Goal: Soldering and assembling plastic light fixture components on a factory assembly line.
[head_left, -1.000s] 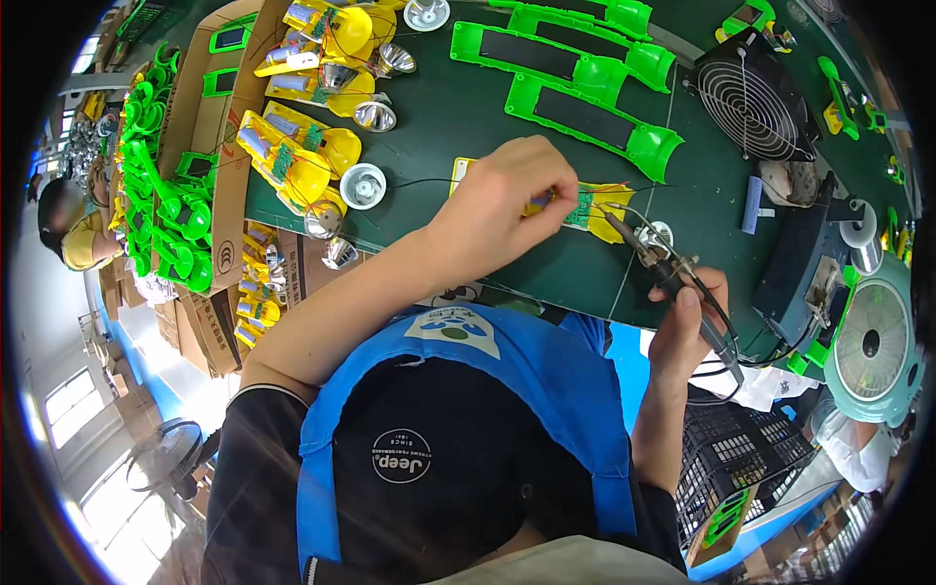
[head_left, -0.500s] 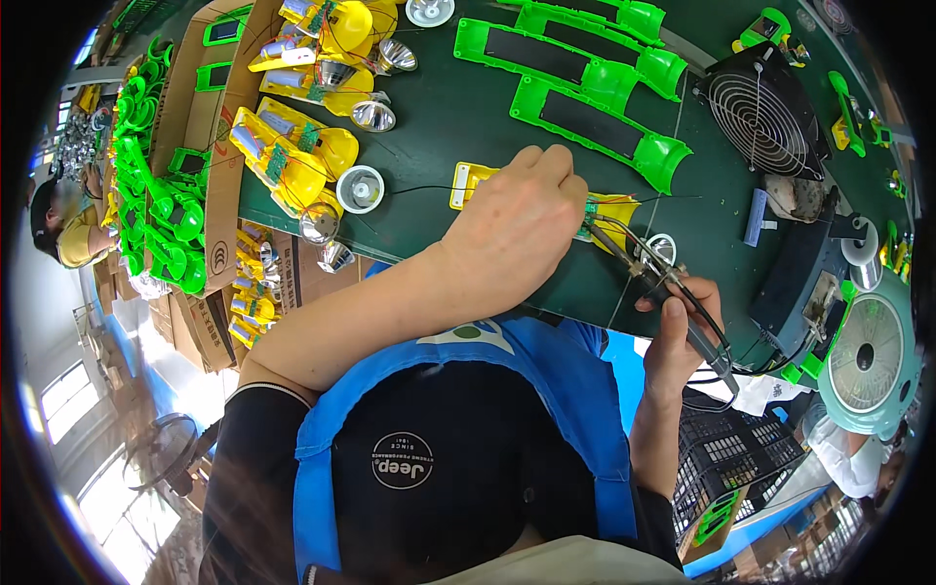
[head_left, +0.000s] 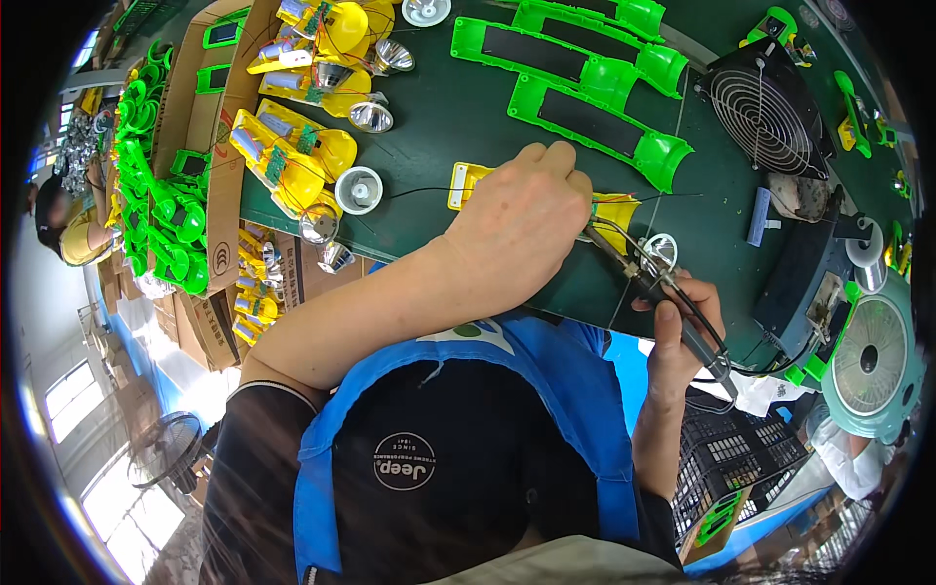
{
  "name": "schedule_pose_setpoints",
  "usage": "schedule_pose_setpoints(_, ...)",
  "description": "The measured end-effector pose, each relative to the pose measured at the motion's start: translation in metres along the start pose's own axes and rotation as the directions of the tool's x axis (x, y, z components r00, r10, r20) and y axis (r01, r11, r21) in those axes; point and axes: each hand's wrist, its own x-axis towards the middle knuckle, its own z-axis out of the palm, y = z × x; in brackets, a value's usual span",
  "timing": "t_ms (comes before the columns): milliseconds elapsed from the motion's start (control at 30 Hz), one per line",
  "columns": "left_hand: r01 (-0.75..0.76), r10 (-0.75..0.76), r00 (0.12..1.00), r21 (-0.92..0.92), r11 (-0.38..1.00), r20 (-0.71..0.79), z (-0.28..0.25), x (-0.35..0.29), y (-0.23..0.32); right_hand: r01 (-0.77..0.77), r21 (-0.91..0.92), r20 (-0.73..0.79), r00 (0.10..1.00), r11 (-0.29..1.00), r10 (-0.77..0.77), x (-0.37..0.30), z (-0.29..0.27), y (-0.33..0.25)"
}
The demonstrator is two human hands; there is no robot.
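A soldering iron (head_left: 694,340) is gripped in my right hand (head_left: 686,310), its tip pointing up and left at the yellow flashlight housing (head_left: 614,216). My left hand (head_left: 526,216) lies over the middle of that housing, fingers curled down; what they pinch is hidden beneath the hand. Thin wires stick out on both sides of it. The housing's yellow end (head_left: 464,181) with a white piece shows left of the hand. Close to the iron, a silver reflector cup (head_left: 661,252) rests on the green table. Where exactly the tip touches cannot be made out.
Yellow housings (head_left: 292,161) with batteries, circuit boards and reflectors line the left side. Green shells (head_left: 595,127) lie beyond my hands. At right are a black fan (head_left: 765,112), a dark soldering station (head_left: 795,283) and a teal fan (head_left: 871,356). A cardboard box (head_left: 234,185) holds green parts.
The iron's tip has moved slightly left and down, and my right hand has shifted a little with it. My left hand stays over the housing, nearly still.
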Motion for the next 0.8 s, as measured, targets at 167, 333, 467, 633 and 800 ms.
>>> schedule_pose_setpoints(167,0.005,-0.005,1.0,-0.008,1.0,0.012,0.001,0.001,-0.002,0.038,0.109,-0.108,0.994,0.993,-0.026,-0.003,-0.003,0.004)
schedule_pose_setpoints(333,0.017,-0.017,1.0,-0.011,1.0,0.006,0.0,0.001,0.0,0.049,0.168,-0.114,0.993,0.984,-0.03,-0.002,-0.004,0.001)
schedule_pose_setpoints(467,0.008,-0.008,1.0,-0.012,1.0,0.004,0.003,0.002,-0.002,0.171,0.112,-0.16,0.975,0.979,-0.152,0.004,-0.006,-0.001)
schedule_pose_setpoints(633,0.005,-0.005,1.0,0.005,1.0,0.005,0.001,0.001,-0.002,0.274,0.048,-0.122,0.956,0.96,-0.267,0.026,-0.01,-0.013)
schedule_pose_setpoints(800,0.013,-0.008,0.998,-0.07,0.997,0.07,-0.018,-0.017,-0.022,0.298,0.05,-0.13,0.948,0.953,-0.289,0.044,-0.01,-0.024)
